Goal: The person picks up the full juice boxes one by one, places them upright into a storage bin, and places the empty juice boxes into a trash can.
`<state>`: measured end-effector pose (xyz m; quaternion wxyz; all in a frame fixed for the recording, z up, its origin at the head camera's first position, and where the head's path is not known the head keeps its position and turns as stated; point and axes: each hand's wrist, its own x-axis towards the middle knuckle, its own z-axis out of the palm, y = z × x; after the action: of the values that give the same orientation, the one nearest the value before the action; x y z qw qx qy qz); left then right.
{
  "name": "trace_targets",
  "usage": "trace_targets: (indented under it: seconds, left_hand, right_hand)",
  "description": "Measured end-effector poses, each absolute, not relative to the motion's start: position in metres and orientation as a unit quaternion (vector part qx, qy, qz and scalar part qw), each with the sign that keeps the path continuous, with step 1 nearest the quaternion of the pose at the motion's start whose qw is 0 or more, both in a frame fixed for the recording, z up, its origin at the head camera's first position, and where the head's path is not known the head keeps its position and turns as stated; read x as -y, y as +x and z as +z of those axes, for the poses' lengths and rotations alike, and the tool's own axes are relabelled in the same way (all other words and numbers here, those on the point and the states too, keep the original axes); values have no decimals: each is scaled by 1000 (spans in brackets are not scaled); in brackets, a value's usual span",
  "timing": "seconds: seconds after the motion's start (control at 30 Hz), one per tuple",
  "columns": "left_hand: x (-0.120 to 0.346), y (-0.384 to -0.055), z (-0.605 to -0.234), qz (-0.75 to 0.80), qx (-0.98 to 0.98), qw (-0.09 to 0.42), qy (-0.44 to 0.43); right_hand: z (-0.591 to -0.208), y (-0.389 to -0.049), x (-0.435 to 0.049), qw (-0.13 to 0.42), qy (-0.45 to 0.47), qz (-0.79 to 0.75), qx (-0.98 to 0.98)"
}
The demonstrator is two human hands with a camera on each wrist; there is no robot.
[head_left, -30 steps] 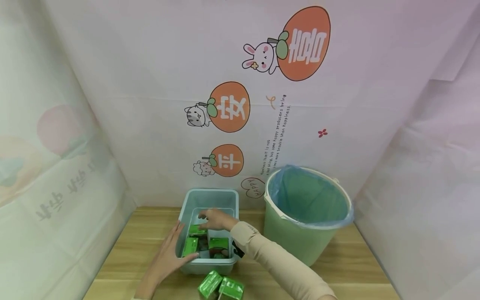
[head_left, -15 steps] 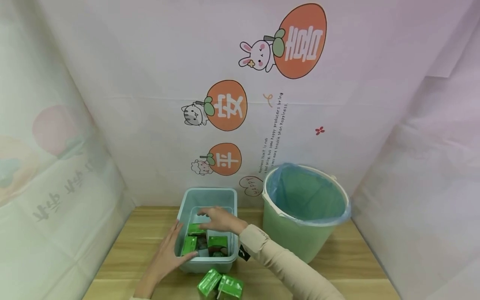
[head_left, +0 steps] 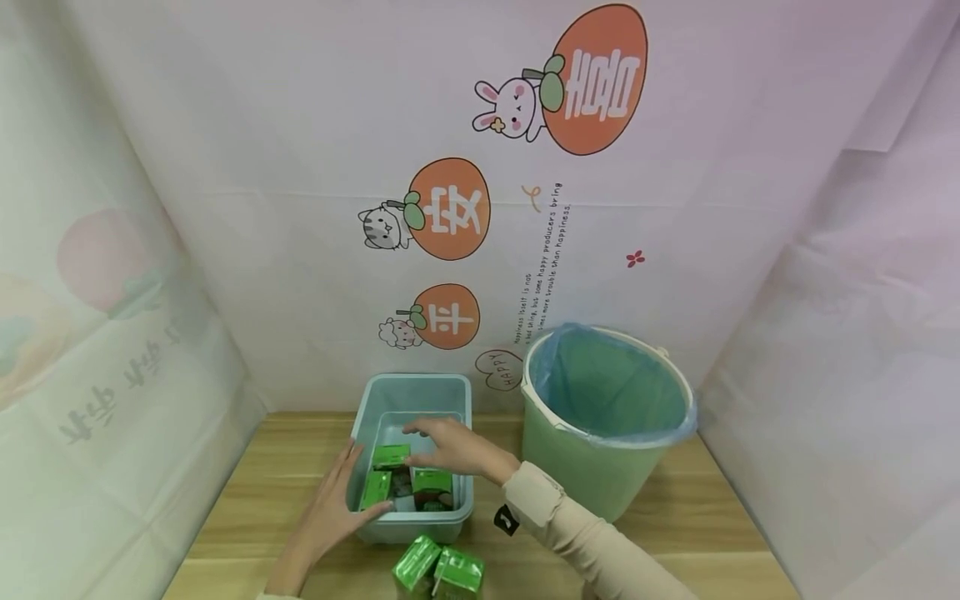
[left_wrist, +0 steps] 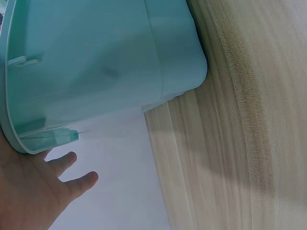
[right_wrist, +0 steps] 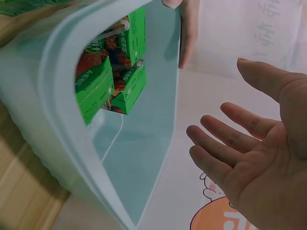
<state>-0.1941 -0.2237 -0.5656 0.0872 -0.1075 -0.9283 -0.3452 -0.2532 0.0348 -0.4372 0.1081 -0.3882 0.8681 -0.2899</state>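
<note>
A light blue plastic bin stands on the table with several green drink cartons in its near half, among them a carton under my right hand. Straws show on the carton fronts in the right wrist view. My left hand lies along the bin's left wall, its thumb over the near rim; in the left wrist view the visible fingers stretch out loosely beside the bin. My right hand hovers over the bin's right side, fingers spread and holding nothing. Two more green cartons stand before the bin.
Right of the bin stands a green bucket lined with a blue bag. A small black tag hangs by the right sleeve. White printed cloth encloses the wooden table at the back and sides.
My right hand has drawn a little to the right, and its fingers have loosened. The left hand keeps its place on the bin. The head view has shifted slightly.
</note>
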Motion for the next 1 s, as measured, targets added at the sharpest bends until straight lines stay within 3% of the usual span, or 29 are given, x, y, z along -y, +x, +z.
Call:
trace_targets:
  seconds: [1.0]
  left_hand:
    - [222,-195,-566,-345,930,84,-99]
  right_hand:
    - [-459,-202,-98,73,-365,-357,-857]
